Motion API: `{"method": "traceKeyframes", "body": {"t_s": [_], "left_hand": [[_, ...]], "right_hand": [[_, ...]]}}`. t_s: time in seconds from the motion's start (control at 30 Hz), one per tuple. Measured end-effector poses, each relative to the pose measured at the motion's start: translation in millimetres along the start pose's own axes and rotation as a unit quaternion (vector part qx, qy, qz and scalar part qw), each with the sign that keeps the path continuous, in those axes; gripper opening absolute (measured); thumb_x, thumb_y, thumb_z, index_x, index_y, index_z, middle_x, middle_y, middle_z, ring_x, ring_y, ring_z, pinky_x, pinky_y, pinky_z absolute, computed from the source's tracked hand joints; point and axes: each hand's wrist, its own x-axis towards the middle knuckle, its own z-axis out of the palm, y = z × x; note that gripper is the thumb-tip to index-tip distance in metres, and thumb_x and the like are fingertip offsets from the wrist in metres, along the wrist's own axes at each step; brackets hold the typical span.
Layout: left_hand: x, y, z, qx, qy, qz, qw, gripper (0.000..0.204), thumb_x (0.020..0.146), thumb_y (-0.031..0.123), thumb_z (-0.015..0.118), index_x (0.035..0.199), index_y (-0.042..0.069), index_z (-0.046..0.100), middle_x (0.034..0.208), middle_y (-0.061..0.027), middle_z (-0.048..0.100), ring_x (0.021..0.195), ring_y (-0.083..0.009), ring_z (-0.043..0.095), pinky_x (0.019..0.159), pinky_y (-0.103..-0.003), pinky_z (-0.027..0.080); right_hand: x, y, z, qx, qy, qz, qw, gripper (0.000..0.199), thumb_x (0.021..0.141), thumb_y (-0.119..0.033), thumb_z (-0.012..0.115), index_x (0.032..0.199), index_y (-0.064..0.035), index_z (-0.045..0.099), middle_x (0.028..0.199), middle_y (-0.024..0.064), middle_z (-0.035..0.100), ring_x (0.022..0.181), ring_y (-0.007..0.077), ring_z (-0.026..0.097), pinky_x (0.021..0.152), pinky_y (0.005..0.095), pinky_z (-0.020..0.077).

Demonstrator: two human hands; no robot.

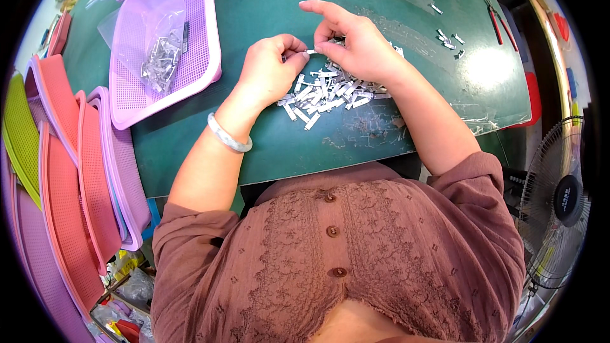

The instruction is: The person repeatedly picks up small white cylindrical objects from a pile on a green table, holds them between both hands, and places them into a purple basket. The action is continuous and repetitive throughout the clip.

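Head view: your left hand (272,67) pinches a small, slim white strip (311,51) pointing sideways at your right hand (357,46), whose grip is unclear.

"What are the small pieces (318,98) at twelve o'clock like?"

"Smooth, with a slight sheen; metal or plastic, I can't tell."

"And your tabletop (286,146)?"

"Smooth and glossy, glaring at two o'clock, scuffed nearer me."

"The basket (210,57) at ten?"

"Perforated plastic with a smooth rim, and a thin, clear, shiny plastic bag (170,9) inside. My bracelet (229,136) looks polished; my blouse (273,241) is matt, crinkled cloth with rough stitching."
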Motion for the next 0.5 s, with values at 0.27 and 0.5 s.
{"method": "traceKeyframes", "body": {"t_s": [0.27, 0.5], "left_hand": [[-1, 5, -5, -0.190, -0.017, -0.063, 0.980, 0.009, 0.083, 0.011, 0.058, 0.084, 0.002, 0.059, 0.066, 0.0032, 0.052, 0.053, -0.0025, 0.043, 0.048, -0.016, 0.035], [-4, 9, -6, -0.201, 0.001, -0.047, 0.978, 0.010, 0.084, 0.012, 0.058, 0.085, 0.003, 0.059, 0.066, 0.0035, 0.052, 0.053, -0.0022, 0.043, 0.048, -0.015, 0.034]], "right_hand": [[4, 11, -5, 0.161, 0.046, 0.080, 0.983, 0.041, 0.081, -0.002, 0.054, 0.120, -0.0013, 0.045, 0.077, 0.0039, 0.060, 0.071, 0.0101, 0.056, 0.067, 0.0237, 0.0461], [4, -1, -11, 0.202, -0.003, 0.129, 0.971, 0.043, 0.081, 0.001, 0.051, 0.123, 0.0001, 0.042, 0.081, 0.0046, 0.060, 0.073, 0.0099, 0.056, 0.069, 0.0227, 0.0457]]}}
